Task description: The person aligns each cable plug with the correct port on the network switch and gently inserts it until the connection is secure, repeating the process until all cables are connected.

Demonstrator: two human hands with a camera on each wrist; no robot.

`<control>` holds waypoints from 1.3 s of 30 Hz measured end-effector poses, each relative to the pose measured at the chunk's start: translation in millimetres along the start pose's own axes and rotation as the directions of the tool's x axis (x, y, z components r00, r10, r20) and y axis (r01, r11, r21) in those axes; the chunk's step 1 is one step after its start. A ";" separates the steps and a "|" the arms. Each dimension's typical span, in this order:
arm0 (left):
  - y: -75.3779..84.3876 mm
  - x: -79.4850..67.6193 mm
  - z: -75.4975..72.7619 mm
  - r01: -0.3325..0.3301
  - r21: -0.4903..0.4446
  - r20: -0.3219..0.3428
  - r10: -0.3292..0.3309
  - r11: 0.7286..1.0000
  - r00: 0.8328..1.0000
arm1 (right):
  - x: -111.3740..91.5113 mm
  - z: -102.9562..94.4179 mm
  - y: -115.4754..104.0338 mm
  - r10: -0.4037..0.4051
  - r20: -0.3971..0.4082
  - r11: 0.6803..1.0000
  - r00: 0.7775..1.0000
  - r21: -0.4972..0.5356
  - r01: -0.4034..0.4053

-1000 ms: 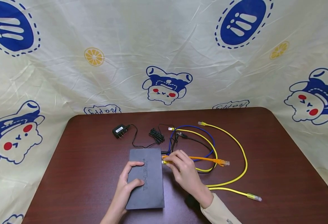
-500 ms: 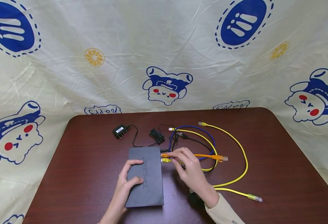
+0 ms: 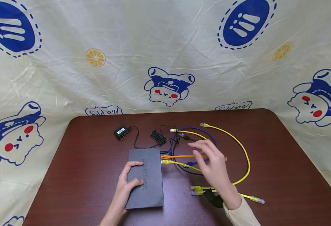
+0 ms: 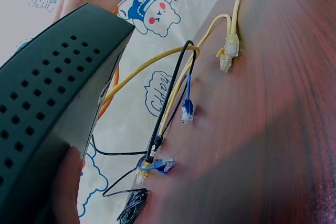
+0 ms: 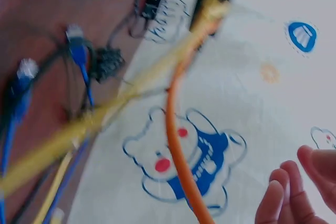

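My left hand (image 3: pixel 126 188) holds the dark grey TP-Link network switch (image 3: pixel 154 191), thumb and a finger on its top. Vent holes dot the dark face of the switch (image 4: pixel 42 87) in the left wrist view. An orange network cable (image 3: pixel 179 156) and a yellow network cable (image 3: pixel 179 163) run into its right side, beside a black power lead (image 3: pixel 165 152). Right of them, my right hand (image 3: pixel 214 163) hovers over the loose cables, fingers bent and apart, nothing between them. In the right wrist view its fingertips (image 5: pixel 275 187) are away from the orange cable (image 5: pixel 176 129).
Behind the switch lie a black power adapter (image 3: pixel 121 132) and its bundled cord (image 3: pixel 158 137). A blue cable (image 3: pixel 196 127) and a long yellow cable (image 3: pixel 246 150) curve across the brown table (image 3: pixel 83 175). More yellow plugs (image 3: pixel 196 190) lie near the right wrist. A printed cloth hangs behind.
The right hand has let go of the yellow cable's plug at the switch and moved away to the right, its fingers spreading. The left hand and the switch have shifted slightly left.
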State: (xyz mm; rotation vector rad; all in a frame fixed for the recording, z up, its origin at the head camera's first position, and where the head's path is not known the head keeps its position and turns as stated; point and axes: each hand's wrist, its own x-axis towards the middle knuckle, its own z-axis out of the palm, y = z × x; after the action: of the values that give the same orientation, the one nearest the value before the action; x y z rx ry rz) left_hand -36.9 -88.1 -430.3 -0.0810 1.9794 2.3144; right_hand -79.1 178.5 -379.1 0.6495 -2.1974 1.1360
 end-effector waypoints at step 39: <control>-0.6 -5.4 -7.2 -0.005 -0.017 -0.003 0.005 1.000 1.000 | -14.6 -38.2 70.4 0.387 0.077 0.904 0.919 0.164 -0.395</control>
State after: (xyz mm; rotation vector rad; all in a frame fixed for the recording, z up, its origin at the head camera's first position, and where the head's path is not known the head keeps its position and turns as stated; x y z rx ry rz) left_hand -31.6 -95.3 -431.4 -0.0806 1.9634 2.3353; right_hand -103.9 249.4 -410.4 0.3059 -2.3477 1.5460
